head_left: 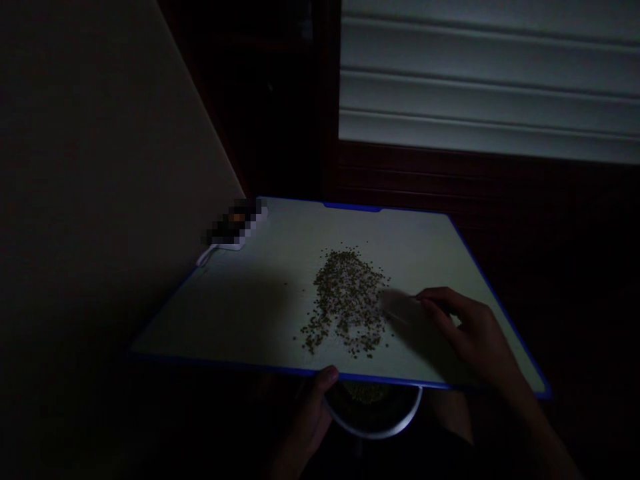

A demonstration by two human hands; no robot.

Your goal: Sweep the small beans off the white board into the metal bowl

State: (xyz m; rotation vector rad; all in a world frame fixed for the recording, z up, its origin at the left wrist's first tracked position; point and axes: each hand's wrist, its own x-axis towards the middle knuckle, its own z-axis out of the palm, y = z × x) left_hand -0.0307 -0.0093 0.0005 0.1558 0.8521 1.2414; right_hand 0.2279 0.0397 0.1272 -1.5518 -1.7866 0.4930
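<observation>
A white board (pixel 280 233) with a blue rim carries a loose pile of small dark seeds or grains (pixel 345 287). My right hand (pixel 470 327) pinches a thin, pale, flat tool (pixel 397 305), blurred so its exact kind does not show; its tip touches the pile's right side. At the near edge my left hand (pixel 317 407) has its thumb on the blue rim, fingers hidden underneath. Just below that edge is a round pan or bowl (pixel 380 435) with a bright metal rim. More grains (pixel 367 392) lie inside it, partly covered by the board.
A pale device with a cord (pixel 240 233), partly pixelated, rests at the board's far left corner. A plain wall or panel (pixel 110 167) rises on the left. Behind stand dark wood and a pale slatted shutter (pixel 475 80). The room is very dim.
</observation>
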